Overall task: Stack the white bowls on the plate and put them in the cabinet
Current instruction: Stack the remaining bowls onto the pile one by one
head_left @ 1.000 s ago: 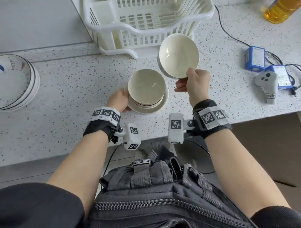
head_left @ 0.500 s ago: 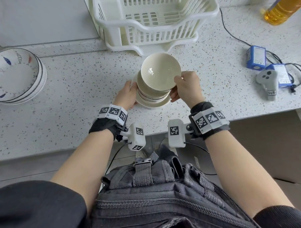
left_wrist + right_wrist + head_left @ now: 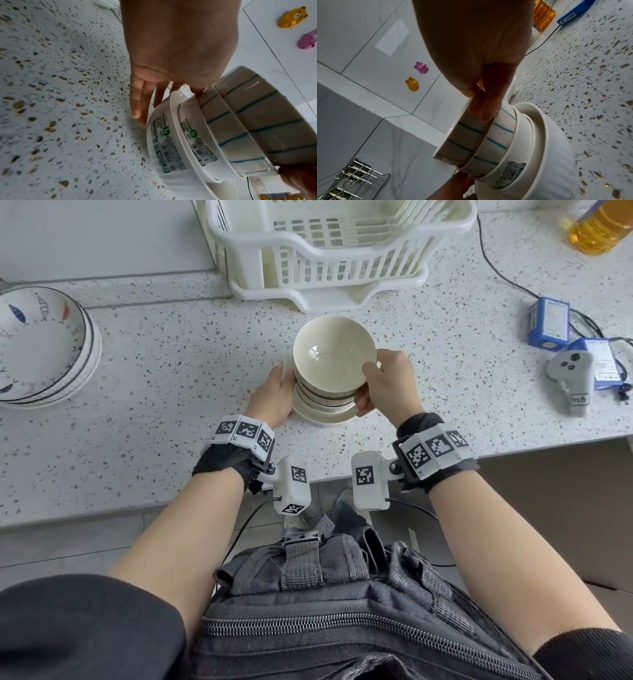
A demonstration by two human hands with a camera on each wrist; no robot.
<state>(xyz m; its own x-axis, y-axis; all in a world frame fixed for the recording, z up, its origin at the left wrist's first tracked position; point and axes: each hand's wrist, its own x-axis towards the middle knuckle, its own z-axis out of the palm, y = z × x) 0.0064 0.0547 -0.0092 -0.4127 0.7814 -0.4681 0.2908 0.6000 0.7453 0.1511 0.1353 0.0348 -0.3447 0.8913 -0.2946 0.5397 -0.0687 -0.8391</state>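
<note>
The left hand (image 3: 279, 395) lies against the left side of the stack of bowls (image 3: 325, 395) and the plate (image 3: 320, 416); in the left wrist view its fingers (image 3: 141, 102) are straight, reaching down beside the plate's rim, and its thumb is hidden behind the bowls. The right hand (image 3: 388, 386) grips the top bowl (image 3: 334, 354) at its right rim, thumb over the edge and fingers (image 3: 485, 106) curled on the striped outer wall. How far the top bowl has settled into the one below is hard to tell; from the head view it sits slightly tilted.

The stack stands on the speckled surface (image 3: 171, 364), just in front of the drying rack (image 3: 329, 251). The wrist views show about four nested pieces above the plate: two with teal stripes on top, two plain ones with printed labels below. The exact count is uncertain, as the lower rims overlap.

The drying rack is cut off by the top edge of the frame. At the left, a pile of patterned plates (image 3: 44, 347) is also partly cut off. At the right lie two blue boxes (image 3: 548, 323) with cables, a grey controller (image 3: 570, 378), and a bottle of yellow liquid (image 3: 599, 224), only partly in view.
</note>
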